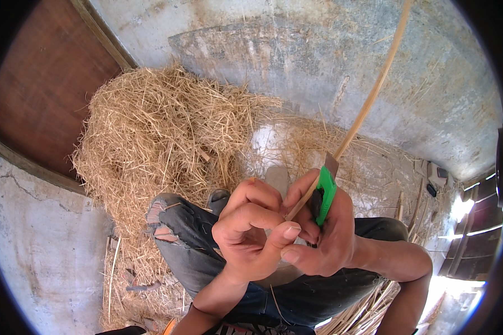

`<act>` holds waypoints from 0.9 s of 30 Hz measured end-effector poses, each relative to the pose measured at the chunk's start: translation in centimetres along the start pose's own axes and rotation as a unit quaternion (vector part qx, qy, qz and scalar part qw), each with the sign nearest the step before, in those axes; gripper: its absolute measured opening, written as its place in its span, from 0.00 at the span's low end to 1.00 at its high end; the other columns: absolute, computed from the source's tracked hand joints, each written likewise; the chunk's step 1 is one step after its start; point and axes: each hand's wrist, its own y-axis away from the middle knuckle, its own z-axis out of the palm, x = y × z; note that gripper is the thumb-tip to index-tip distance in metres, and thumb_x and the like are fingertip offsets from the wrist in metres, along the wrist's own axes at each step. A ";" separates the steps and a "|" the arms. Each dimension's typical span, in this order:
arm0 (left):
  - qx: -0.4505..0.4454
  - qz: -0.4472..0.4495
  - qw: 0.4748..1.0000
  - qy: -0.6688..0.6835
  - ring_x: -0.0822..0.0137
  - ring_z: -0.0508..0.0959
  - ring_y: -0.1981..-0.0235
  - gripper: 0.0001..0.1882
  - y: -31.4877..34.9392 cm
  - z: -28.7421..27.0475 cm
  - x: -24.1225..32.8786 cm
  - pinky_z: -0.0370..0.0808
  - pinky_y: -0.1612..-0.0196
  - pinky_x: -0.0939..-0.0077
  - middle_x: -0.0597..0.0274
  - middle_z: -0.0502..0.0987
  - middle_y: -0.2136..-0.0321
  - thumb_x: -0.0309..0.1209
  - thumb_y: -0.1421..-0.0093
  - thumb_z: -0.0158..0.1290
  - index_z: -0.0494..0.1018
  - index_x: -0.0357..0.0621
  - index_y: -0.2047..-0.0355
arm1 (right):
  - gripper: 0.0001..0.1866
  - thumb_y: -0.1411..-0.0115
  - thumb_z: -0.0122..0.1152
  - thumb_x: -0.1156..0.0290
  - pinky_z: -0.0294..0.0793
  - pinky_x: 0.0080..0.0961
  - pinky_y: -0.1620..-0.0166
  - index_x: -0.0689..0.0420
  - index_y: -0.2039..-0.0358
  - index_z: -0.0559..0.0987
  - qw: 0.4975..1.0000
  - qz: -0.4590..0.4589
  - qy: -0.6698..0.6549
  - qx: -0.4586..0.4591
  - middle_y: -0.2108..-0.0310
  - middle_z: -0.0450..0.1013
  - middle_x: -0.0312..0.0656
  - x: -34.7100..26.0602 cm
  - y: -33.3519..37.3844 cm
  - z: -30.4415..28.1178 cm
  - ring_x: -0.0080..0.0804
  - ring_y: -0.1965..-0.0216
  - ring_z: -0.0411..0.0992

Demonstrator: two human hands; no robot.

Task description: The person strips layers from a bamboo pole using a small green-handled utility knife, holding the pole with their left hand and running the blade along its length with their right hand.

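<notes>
A long thin tan strip (371,92), which looks like split bamboo, runs from between my hands up past the top edge of the view. Its near end is pinched between the thumb and curled fingers of my left hand (248,231). Closed round a green and black utility knife (328,195) is my right hand (338,231), with the thumb close to my left thumb. The knife's short blade (331,165) is out and lies right against the strip, as far as this view shows. Part of the knife's lower end is hidden by the fingers.
A large straw heap (162,123) stands ahead to the left, against a stained wall (296,61). My bent knees in torn dark trousers (179,234) lie under my hands. Several thin sticks (363,315) lie at the lower right. A brown panel (39,78) is at the far left.
</notes>
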 end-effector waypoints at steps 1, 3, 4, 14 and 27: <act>-0.001 0.010 1.000 -0.008 0.68 0.72 0.71 0.08 0.0 0.0 -0.2 0.67 0.67 0.74 0.62 0.72 0.73 0.21 0.48 0.67 0.77 0.39 0.74 | 0.29 0.57 0.78 0.63 0.50 0.14 0.79 0.56 0.57 0.72 1.000 0.009 0.000 0.003 0.85 0.59 0.24 -0.1 0.0 0.0 0.09 0.85 0.54; 0.001 0.011 1.000 -0.022 0.68 0.72 0.71 0.08 0.0 0.0 -0.3 0.67 0.67 0.73 0.62 0.73 0.73 0.20 0.49 0.68 0.78 0.39 0.74 | 0.28 0.56 0.77 0.64 0.50 0.13 0.79 0.57 0.57 0.72 1.000 0.026 -0.001 0.009 0.84 0.60 0.25 -0.1 -0.1 -0.1 0.09 0.84 0.54; 0.003 0.012 1.000 -0.028 0.68 0.72 0.71 0.08 0.0 0.0 -0.3 0.67 0.67 0.73 0.62 0.73 0.73 0.20 0.50 0.68 0.78 0.39 0.74 | 0.27 0.56 0.76 0.64 0.49 0.13 0.79 0.56 0.58 0.72 1.000 0.023 0.000 0.003 0.84 0.60 0.25 -0.2 -0.1 -0.2 0.09 0.84 0.55; -0.024 -0.017 0.999 0.019 0.68 0.72 0.70 0.07 0.0 -0.3 0.0 0.67 0.65 0.73 0.60 0.73 0.72 0.20 0.47 0.67 0.78 0.38 0.73 | 0.24 0.54 0.72 0.67 0.48 0.14 0.79 0.57 0.59 0.71 0.999 0.006 -0.029 -0.028 0.84 0.59 0.24 0.0 -0.3 -0.4 0.09 0.83 0.54; -0.024 -0.038 0.996 0.080 0.67 0.71 0.68 0.06 -0.2 -0.4 0.4 0.67 0.63 0.73 0.59 0.72 0.71 0.22 0.43 0.64 0.76 0.39 0.73 | 0.20 0.51 0.69 0.74 0.49 0.14 0.78 0.57 0.59 0.71 0.999 0.011 -0.029 -0.027 0.84 0.59 0.23 -0.2 -0.2 -0.2 0.08 0.83 0.54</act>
